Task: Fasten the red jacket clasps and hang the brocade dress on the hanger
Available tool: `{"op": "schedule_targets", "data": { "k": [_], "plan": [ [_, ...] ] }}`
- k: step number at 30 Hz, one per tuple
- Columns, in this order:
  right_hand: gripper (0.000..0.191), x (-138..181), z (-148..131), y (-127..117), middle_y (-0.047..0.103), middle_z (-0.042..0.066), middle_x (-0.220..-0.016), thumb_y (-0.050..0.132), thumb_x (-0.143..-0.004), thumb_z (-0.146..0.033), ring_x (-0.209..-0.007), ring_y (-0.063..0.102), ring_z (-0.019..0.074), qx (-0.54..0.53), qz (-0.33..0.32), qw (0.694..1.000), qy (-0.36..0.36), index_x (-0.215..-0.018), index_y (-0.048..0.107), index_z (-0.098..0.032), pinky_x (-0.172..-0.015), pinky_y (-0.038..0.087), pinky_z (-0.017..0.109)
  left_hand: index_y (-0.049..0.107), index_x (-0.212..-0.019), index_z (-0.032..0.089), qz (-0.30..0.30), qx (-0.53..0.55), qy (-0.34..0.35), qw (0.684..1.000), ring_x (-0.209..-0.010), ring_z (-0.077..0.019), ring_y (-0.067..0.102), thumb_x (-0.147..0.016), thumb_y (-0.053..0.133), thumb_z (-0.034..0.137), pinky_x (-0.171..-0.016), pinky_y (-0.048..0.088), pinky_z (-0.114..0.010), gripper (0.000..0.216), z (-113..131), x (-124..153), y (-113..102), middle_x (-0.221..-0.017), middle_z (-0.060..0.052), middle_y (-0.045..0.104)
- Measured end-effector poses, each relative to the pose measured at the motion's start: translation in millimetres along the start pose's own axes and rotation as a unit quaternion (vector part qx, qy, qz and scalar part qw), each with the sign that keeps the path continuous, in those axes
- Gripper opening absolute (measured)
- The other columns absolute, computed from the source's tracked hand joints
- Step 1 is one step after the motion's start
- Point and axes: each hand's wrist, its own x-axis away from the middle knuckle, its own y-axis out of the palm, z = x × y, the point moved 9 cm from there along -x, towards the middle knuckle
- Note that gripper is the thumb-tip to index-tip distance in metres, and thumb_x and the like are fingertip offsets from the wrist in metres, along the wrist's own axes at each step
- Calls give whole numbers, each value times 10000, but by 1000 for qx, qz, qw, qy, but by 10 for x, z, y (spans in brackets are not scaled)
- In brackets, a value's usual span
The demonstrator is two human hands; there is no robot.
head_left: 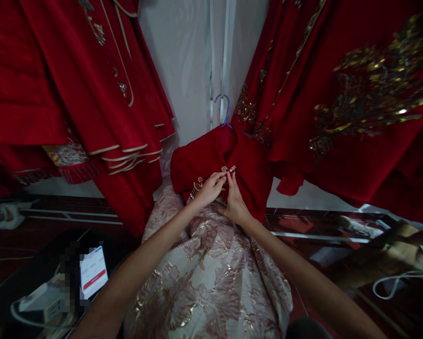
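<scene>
A red jacket [254, 165] with a stand collar lies over my lap, with a purple hanger [227, 110] showing at its neck. Both hands meet at its front opening, just below a pearl-beaded flower clasp [228, 168]. My left hand [213, 187] has its fingers bent together at the fabric edge. Beside it, my right hand [235, 200] pinches at the same spot with thumb and fingers. Whatever small part sits between the fingertips is hidden. Left of my left wrist, a beaded tassel ornament [196, 188] decorates the jacket. Under it spreads a pale pink brocade fabric [211, 273] with metallic flowers.
Red garments [126, 108] with gold piping hang at the left. Another red garment [338, 165] with gold sequins hangs at the right. A lit phone [93, 272] and a white power strip [44, 299] are at lower left. White metal rails [321, 237] run low behind.
</scene>
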Motion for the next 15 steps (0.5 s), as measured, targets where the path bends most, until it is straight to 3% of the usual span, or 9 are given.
{"op": "schedule_targets", "data": {
  "k": [4,7,11,15],
  "plan": [
    [701,57,122,-172,325,141,-1424,455,-777,-104,-1334,297,243,36,73,996,25,-1432,217,-185,-1073,303,459,573,-1158,222,-10,22,-12,1000,-946,-152,615,-884,437,360,-735,566,-276,335,-41,77,14,-1242,-101,493],
    [410,92,318,-433,546,135,-1153,431,-825,-175,-1108,512,243,43,118,990,59,-1235,458,-178,-939,422,427,561,-1183,234,-10,-9,2,1000,-1081,-167,581,-890,440,357,-912,500,-329,340,-50,129,14,-1267,-92,525],
    [169,134,568,-727,604,42,-795,550,-770,-256,-691,578,177,3,91,983,159,-928,532,-200,-679,484,329,606,-1127,230,25,-68,-2,997,-1224,-189,489,-862,495,376,-1066,354,-389,322,-101,99,16,-1270,-83,567],
    [225,42,325,-739,572,-4,-756,609,-713,-241,-633,548,122,-182,14,968,175,-893,478,-210,-574,454,236,614,-1094,209,70,-62,-27,995,-1242,-212,473,-856,485,371,-1043,372,-409,315,-217,-73,171,-1251,-101,580]
  ]
}}
